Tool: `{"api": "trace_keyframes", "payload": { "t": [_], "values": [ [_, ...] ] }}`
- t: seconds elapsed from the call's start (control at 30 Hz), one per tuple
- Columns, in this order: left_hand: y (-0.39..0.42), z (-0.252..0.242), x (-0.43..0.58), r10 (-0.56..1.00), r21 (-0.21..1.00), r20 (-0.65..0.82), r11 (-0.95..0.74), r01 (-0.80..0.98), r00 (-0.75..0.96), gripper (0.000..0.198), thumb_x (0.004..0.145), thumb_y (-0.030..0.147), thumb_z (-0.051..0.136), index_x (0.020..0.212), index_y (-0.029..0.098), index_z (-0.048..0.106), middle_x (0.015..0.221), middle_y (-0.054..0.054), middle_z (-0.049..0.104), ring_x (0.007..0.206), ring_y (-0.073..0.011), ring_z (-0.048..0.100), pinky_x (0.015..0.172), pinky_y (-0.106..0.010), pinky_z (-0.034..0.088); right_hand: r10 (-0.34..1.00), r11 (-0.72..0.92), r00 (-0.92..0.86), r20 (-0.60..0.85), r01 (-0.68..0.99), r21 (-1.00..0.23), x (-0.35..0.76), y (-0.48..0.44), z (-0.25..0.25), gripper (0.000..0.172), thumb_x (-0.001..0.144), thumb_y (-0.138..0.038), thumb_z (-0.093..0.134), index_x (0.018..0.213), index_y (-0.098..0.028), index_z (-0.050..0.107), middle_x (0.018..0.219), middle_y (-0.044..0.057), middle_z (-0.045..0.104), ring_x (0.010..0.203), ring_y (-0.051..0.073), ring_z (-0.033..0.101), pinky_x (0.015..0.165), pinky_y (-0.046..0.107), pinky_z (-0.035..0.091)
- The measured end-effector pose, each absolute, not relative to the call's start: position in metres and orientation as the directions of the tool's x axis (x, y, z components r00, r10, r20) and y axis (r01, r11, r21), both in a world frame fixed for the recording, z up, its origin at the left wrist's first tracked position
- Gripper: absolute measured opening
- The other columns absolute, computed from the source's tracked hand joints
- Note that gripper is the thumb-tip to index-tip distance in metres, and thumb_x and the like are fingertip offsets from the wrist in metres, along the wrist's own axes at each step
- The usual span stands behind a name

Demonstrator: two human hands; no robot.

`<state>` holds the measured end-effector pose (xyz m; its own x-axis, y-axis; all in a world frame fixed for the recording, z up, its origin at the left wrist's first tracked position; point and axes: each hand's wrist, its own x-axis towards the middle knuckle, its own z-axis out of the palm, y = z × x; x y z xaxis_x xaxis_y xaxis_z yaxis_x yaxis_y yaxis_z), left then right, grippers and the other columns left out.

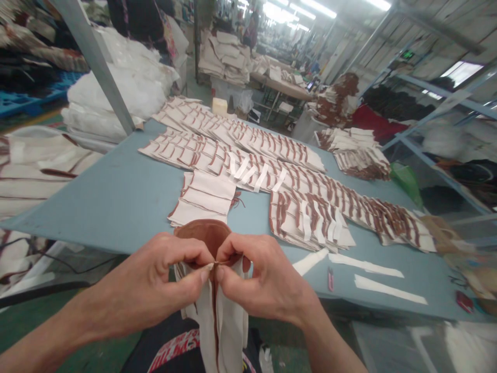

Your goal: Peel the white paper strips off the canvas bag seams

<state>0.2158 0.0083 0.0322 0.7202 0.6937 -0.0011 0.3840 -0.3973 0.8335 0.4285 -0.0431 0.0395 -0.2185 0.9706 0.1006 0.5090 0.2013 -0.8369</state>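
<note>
Nearest the viewer, a cream fabric piece with a brown seam (217, 321) is held upright above a dark printed garment (171, 349), just in front of the near edge of the blue table (116, 191). Its upper edge is pinched by the left hand (155, 280) and the right hand (264, 280), thumb and forefinger of each closed on the cloth, with the fingertips (205, 273) of the two hands almost touching. A brown lining (204, 233) is seen rising behind the knuckles. On the table just beyond the hands, a small stack of cream panels (205, 199) is laid, and a fanned stack of brown-trimmed pieces (310, 217) is set to its right. Loose white strips (388, 290) and a small red object (330, 278) are seen near the right-hand edge of the table. Farther back, long overlapping rows of trimmed pieces (240, 155) are spread across the table, with several white tapes (252, 173) laid over them. At the far right corner, further piles (357, 150) are stacked beside a green bag (406, 178). A slanted metal post (97, 62) and heaped white sacks (124, 77) are seen at the left. More loaded tables (225, 57) are seen in the distance.
</note>
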Motion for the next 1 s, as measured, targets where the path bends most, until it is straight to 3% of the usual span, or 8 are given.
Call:
{"api": "trace_keyframes", "payload": {
  "t": [0.3, 0.6, 0.8, 1.0],
  "values": [
    [0.016, 0.032, 0.21, 0.627, 0.93, -0.122, -0.198, 0.308, 0.77, 0.029, 0.095, 0.028, 0.057, 0.076, 0.021, 0.077, 0.064, 0.008, 0.063, 0.058, -0.0099, 0.05, 0.055, -0.017, 0.039, 0.965, 0.026, -0.25, -0.084, 0.405, -0.914, 0.428, -0.04, 0.042, 0.011, 0.08, -0.029, 0.067, 0.072, -0.022, 0.063, 0.066, -0.005, 0.064, 0.061, 0.012, 0.056, 0.059, 0.025, 0.038],
    [0.019, 0.033, 0.212, 0.556, 0.946, -0.185, -0.122, 0.299, 0.81, 0.028, 0.095, 0.036, 0.061, 0.077, 0.019, 0.073, 0.066, 0.006, 0.056, 0.061, -0.0111, 0.047, 0.056, -0.019, 0.037, 0.979, 0.107, -0.201, 0.018, 0.439, -0.892, 0.424, -0.042, 0.042, 0.015, 0.077, -0.024, 0.072, 0.07, -0.022, 0.059, 0.066, -0.006, 0.061, 0.063, 0.011, 0.055, 0.064, 0.025, 0.04],
    [0.027, 0.023, 0.209, 0.457, 0.98, -0.14, -0.063, 0.189, 0.878, 0.035, 0.101, 0.045, 0.064, 0.079, 0.018, 0.07, 0.069, 0.005, 0.052, 0.064, -0.0119, 0.045, 0.057, -0.021, 0.034, 0.928, 0.089, -0.371, -0.028, 0.296, -0.951, 0.443, -0.042, 0.038, 0.011, 0.091, -0.029, 0.079, 0.088, -0.022, 0.07, 0.081, -0.004, 0.071, 0.068, 0.011, 0.059, 0.063, 0.021, 0.044],
    [0.028, 0.02, 0.205, 0.507, 0.958, -0.059, -0.214, 0.192, 0.86, 0.033, 0.107, 0.035, 0.061, 0.078, 0.019, 0.069, 0.069, 0.006, 0.057, 0.062, -0.0108, 0.048, 0.056, -0.019, 0.037, 0.909, 0.339, -0.375, 0.183, 0.411, -0.846, 0.446, -0.045, 0.042, 0.005, 0.098, -0.018, 0.073, 0.094, -0.021, 0.073, 0.087, 0.0, 0.079, 0.074, 0.012, 0.067, 0.069, 0.021, 0.048]
  ]
}}
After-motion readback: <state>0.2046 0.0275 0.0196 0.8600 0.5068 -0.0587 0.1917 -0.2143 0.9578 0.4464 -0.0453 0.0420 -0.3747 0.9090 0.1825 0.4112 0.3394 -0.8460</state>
